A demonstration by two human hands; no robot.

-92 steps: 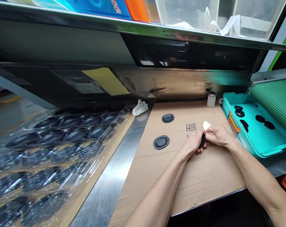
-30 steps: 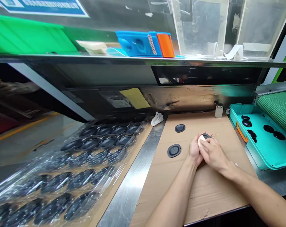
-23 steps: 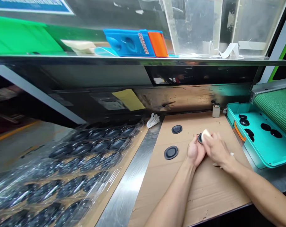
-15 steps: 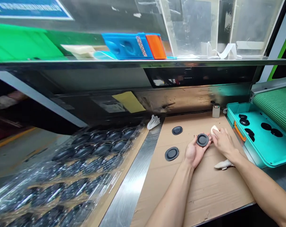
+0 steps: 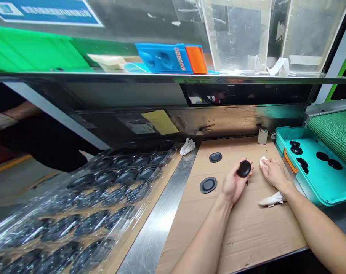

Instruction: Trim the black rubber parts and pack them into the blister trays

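In my left hand (image 5: 234, 182) I hold a round black cap-like disc (image 5: 244, 168), its smooth glossy face turned up. My right hand (image 5: 274, 176), apart from the disc and to its right, pinches a small white pad (image 5: 263, 161). Two more dark discs lie on the cardboard sheet (image 5: 241, 236) to the left: a smaller-looking disc (image 5: 215, 157) at the back and a nearer disc (image 5: 208, 185), both showing a ringed face. Below my right wrist rests a crumpled white cloth (image 5: 271, 199).
A turquoise tray (image 5: 318, 186) with several black discs stands at right, beside a green conveyor belt (image 5: 333, 121). A small bottle (image 5: 262, 135) stands at the back. Plastic trays (image 5: 104, 198) of black parts lie left, near another white cloth (image 5: 187, 146). A metal shelf (image 5: 167, 78) crosses overhead. A person's arm (image 5: 21, 112) shows far left.
The disc in my left hand has been turned over, from its ringed face to its smooth face. My right hand with the pad has moved slightly right, away from it.
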